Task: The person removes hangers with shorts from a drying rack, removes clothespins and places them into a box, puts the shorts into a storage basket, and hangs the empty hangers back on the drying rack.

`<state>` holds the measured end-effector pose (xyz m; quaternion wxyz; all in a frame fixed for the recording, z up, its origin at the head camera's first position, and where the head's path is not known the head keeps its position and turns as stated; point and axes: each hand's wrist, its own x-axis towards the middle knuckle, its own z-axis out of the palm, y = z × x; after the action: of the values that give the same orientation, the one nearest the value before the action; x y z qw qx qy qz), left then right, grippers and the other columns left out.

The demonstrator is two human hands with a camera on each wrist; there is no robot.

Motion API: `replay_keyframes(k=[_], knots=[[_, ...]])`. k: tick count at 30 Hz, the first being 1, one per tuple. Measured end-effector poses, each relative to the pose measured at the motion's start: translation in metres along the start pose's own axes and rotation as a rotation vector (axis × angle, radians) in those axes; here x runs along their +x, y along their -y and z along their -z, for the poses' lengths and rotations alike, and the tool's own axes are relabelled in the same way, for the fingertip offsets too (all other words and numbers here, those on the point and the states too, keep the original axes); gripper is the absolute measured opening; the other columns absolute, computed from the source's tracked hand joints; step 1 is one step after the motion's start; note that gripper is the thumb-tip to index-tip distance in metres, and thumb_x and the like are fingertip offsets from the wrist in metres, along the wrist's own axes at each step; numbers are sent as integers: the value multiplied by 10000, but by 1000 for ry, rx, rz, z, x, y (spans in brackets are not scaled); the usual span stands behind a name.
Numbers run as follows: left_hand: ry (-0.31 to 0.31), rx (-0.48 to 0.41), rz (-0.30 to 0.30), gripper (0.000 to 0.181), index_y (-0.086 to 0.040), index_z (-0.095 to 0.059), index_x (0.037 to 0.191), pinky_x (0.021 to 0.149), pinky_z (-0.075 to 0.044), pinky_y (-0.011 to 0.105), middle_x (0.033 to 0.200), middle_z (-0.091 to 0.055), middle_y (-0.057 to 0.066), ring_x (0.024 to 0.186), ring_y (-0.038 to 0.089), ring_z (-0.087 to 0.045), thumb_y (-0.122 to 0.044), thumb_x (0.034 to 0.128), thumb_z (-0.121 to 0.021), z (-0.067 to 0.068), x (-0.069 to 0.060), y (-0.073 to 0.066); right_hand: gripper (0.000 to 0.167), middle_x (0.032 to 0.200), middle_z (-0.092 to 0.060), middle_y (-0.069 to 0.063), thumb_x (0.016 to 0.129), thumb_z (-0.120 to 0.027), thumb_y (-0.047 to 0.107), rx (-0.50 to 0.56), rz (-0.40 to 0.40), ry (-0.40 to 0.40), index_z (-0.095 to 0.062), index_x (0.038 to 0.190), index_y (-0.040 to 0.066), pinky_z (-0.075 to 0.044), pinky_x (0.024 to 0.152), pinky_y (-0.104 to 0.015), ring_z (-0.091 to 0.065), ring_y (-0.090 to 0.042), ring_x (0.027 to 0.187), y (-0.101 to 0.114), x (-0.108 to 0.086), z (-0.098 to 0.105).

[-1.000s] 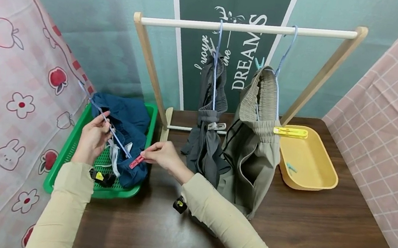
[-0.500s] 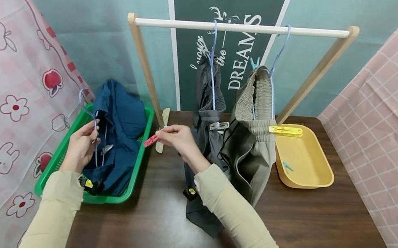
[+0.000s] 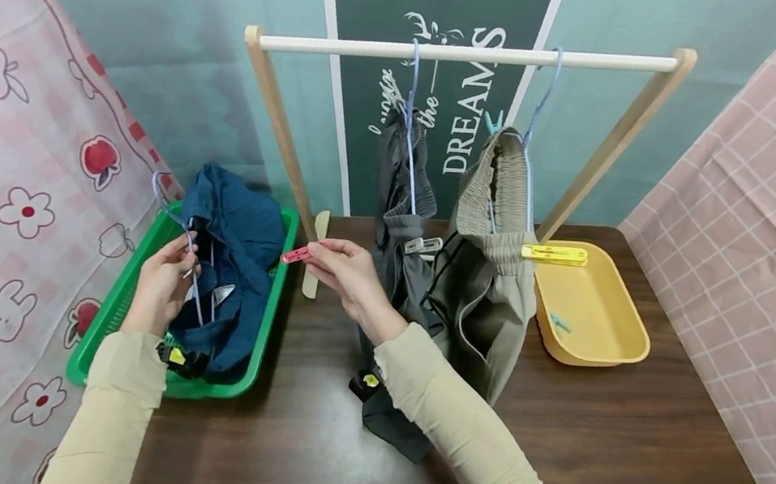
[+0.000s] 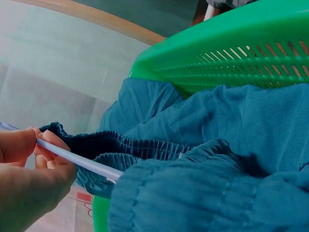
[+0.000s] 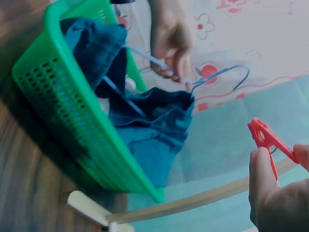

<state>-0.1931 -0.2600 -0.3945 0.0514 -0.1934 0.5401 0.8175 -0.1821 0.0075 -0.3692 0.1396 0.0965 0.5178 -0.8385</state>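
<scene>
My left hand point(image 3: 163, 282) pinches the arm of a light blue clothes hanger point(image 4: 84, 162) between thumb and fingers. The hanger sits inside the gathered waist of dark blue trousers point(image 3: 252, 236), which lie bunched in a green basket point(image 3: 252, 367). Its hook point(image 5: 231, 72) points up toward the back left. My right hand point(image 3: 347, 273) pinches a red clothespin point(image 5: 265, 137) by its handle ends, to the right of the basket and apart from the trousers. In the right wrist view the waistband is spread by the hanger's ends.
A wooden rack with a white rail point(image 3: 471, 55) holds dark grey trousers point(image 3: 408, 171) and khaki trousers point(image 3: 492, 288) on hangers. A silver clip point(image 3: 423, 246) and a yellow clothespin point(image 3: 554, 254) grip them. A yellow tray point(image 3: 608, 304) at right holds a small teal clothespin point(image 3: 560, 323).
My right hand has drawn the red clothespin up and away from the trousers, right of the basket. My left hand has shifted down and left with the hanger, its hook now standing clear.
</scene>
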Motion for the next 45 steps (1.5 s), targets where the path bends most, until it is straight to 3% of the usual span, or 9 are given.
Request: replay_keyframes(k=[2,8,14,21,25,28,34,38,45], knots=[[-3,15,5,482,-149,-375,1440,679,-462,138,964,-522,-100,781,22,-473,-26,978,-438,1,0,0,232,858,-626,-18,908,-588,-27,25,26,7,-552,1137,-39,-557,737,-187,-659,-43,712,5,-3,-3],[-15,24,15,454,-178,-426,1406,679,-464,134,936,-538,-114,778,23,-479,-31,977,-446,4,-1,1,244,870,-611,-3,915,-548,-68,93,120,23,-519,1157,-62,-537,671,-137,-646,-37,710,28,-15,-13],[8,48,28,573,-124,-230,1520,672,-464,125,977,-520,-124,790,13,-474,-38,988,-422,7,-2,2,157,816,-598,-3,918,-532,-82,170,189,29,-540,1028,29,-543,678,-146,-650,-54,704,55,-28,-21],[-13,42,47,584,-132,-248,1517,668,-468,127,934,-545,-134,778,8,-480,-50,978,-457,10,-3,3,263,847,-599,-3,926,-503,-87,233,270,30,-501,1188,-65,-547,695,-152,-655,-42,725,90,-44,-24],[-20,45,45,587,-140,-258,1514,674,-471,120,935,-546,-135,782,7,-475,-58,973,-470,12,-3,4,171,877,-612,-23,927,-508,-80,273,308,6,-548,1071,1,-553,715,-169,-666,-69,741,111,-53,-21],[-28,34,46,582,-156,-277,1507,675,-470,121,937,-550,-132,785,8,-477,-50,970,-473,13,-3,5,139,881,-629,-28,929,-516,-59,302,335,2,-575,978,58,-553,727,-175,-662,-88,750,127,-62,-15],[-19,47,51,579,-157,-244,1517,685,-467,119,970,-523,-126,793,0,-478,-45,983,-440,15,-2,5,118,871,-656,-65,928,-523,-54,416,391,5,-596,930,39,-561,737,-206,-670,-143,773,158,-76,6],[-26,67,59,570,-153,-235,1519,689,-468,120,977,-509,-121,787,2,-477,-55,991,-426,15,-3,5,108,917,-650,-90,906,-562,-59,503,406,-37,-600,986,3,-564,751,-223,-663,-175,805,175,-83,22],[-25,54,58,575,-151,-236,1519,681,-469,127,935,-532,-126,779,7,-478,-45,989,-430,17,-3,4,290,945,-643,-140,839,-639,-82,659,438,-84,-570,1114,-25,-569,767,-278,-652,-234,839,200,-93,63]])
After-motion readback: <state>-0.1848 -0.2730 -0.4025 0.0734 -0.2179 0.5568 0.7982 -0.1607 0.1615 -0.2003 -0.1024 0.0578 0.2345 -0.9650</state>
